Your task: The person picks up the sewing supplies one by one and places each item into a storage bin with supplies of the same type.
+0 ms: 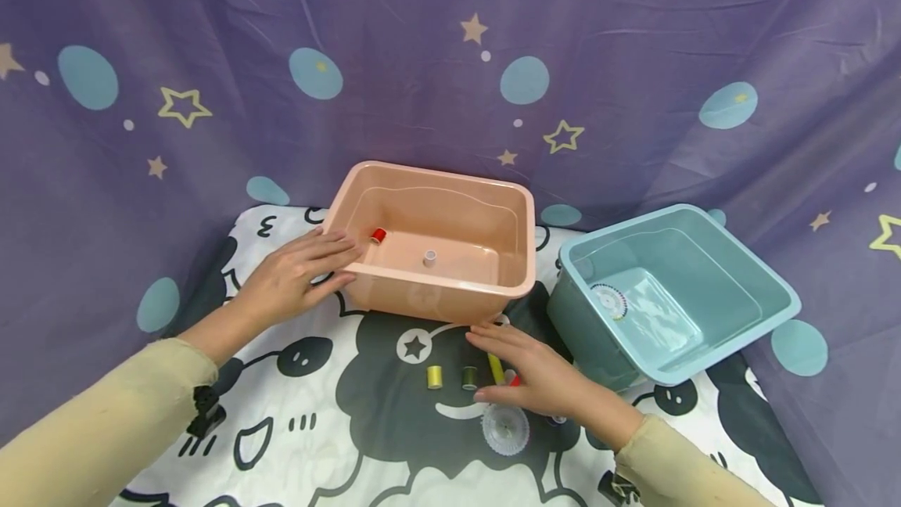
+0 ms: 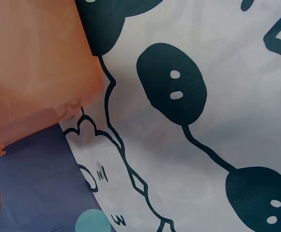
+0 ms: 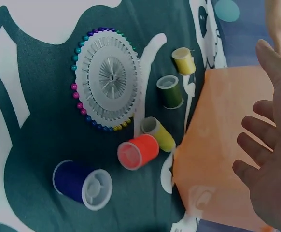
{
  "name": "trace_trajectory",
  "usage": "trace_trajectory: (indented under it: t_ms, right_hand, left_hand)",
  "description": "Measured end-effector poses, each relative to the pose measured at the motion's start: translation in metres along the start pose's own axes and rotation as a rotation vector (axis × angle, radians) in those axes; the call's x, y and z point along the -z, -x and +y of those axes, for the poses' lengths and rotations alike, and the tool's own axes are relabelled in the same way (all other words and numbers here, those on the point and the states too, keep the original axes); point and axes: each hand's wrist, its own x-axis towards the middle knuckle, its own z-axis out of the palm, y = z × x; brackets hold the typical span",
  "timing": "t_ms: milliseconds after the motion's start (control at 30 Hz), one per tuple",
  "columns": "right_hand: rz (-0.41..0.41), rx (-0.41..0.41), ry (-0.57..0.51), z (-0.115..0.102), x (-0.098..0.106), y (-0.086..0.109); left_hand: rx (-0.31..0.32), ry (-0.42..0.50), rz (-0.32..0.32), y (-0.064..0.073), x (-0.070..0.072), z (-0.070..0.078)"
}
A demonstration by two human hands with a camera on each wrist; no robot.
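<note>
My left hand [image 1: 303, 272] rests its extended fingers on the left rim of a peach plastic bin [image 1: 422, 300]. Inside that bin lie a red thread spool [image 1: 378, 235] and a white spool [image 1: 430, 258]. My right hand [image 1: 535, 370] hovers over the cloth in front of the bin, fingers spread and holding nothing. Beneath and beside it are a yellow spool [image 3: 184, 61], a dark green spool [image 3: 170, 92], a second yellow spool [image 3: 161, 136], a red-orange spool [image 3: 139, 152], a dark blue spool [image 3: 75, 181] and a wheel of pearl-headed pins [image 3: 109, 79].
To the right stands a teal bin [image 1: 591, 335] with another pin wheel [image 1: 608, 301] at its inner left. A sheep-patterned cloth [image 1: 310, 413] covers the table. Behind both bins hangs a purple curtain [image 1: 422, 61] with stars and ovals.
</note>
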Motion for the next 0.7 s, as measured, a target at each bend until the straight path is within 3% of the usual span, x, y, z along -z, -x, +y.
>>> trace_trajectory:
  t_ms: [333, 700]
  right_hand:
    - [-0.016, 0.038, 0.023, 0.006, -0.019, -0.023]
    - [0.012, 0.14, 0.081, 0.011, -0.041, -0.044]
  left_hand:
    - [0.033, -0.002, 0.004, 0.0, -0.003, 0.002]
    - [0.043, 0.009, 0.027, 0.003, -0.005, 0.004]
